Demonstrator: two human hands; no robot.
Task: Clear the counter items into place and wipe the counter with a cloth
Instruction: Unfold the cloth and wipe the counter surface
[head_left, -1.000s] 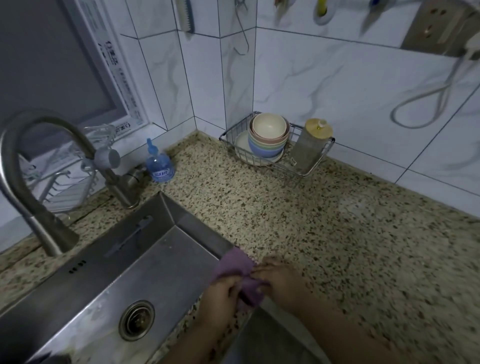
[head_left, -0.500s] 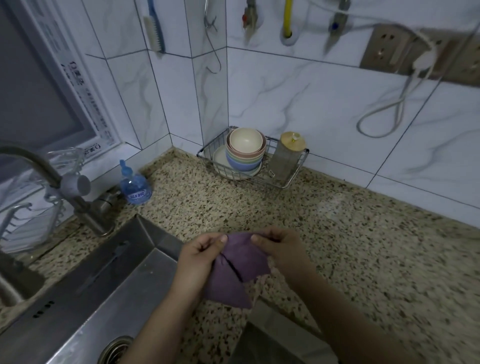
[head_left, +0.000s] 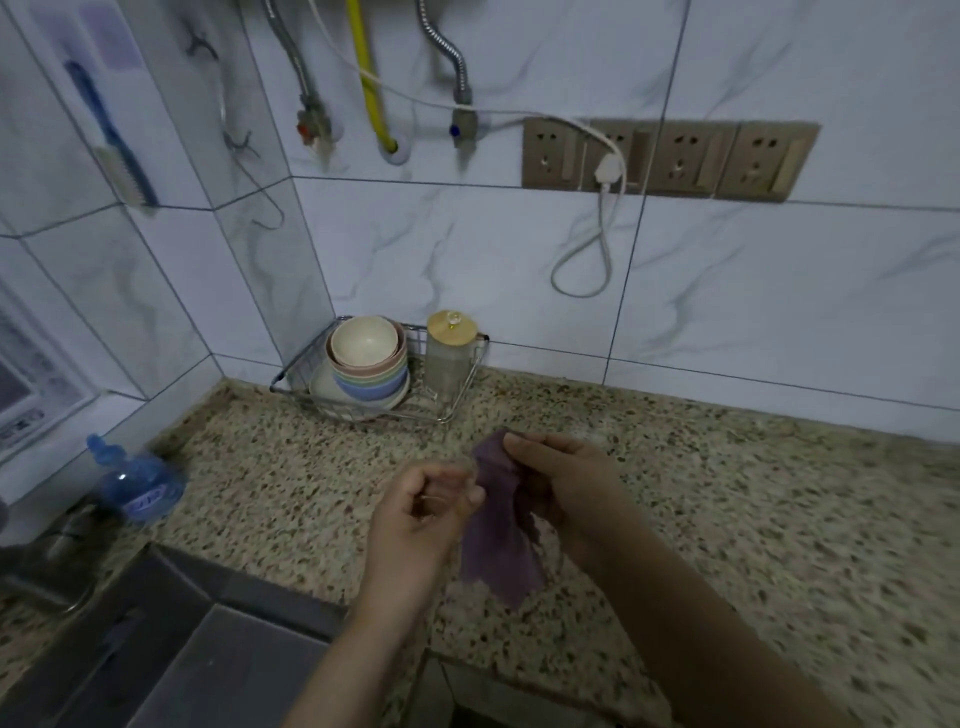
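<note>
Two hands lifted off the sink edge: right hand (head_left: 563, 480) holding crumpled purple cloth (head_left: 498, 525), left hand (head_left: 428, 501) loosely curled beside it, above speckled stone bench (head_left: 753, 509); wiping unstarted.

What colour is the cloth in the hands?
Purple cloth, seen in the head view.

Both forearms reach forward from the lower edge of the view, the hands close together at mid-frame. The right hand (head_left: 563, 480) pinches the purple cloth (head_left: 498, 525) at its upper corner. The left hand (head_left: 421, 512) is blurred, its fingers curled just beside the cloth.
</note>
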